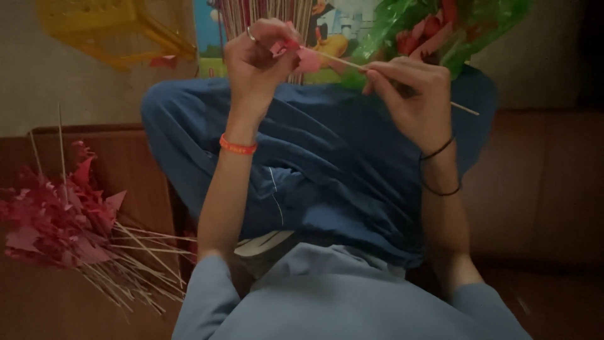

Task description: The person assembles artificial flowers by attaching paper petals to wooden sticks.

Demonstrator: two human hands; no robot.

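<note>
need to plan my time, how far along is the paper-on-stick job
Done: a heap of finished red paper sticks lies at the person's left. In hand: the left hand presses a pink paper piece onto a thin stick held by the right hand. Left: red pieces in the green bag.

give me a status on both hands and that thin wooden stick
Left hand pinching pink paper piece at tip of thin wooden stick. Right hand gripping the stick mid-shaft. Nothing between the hands.
</note>
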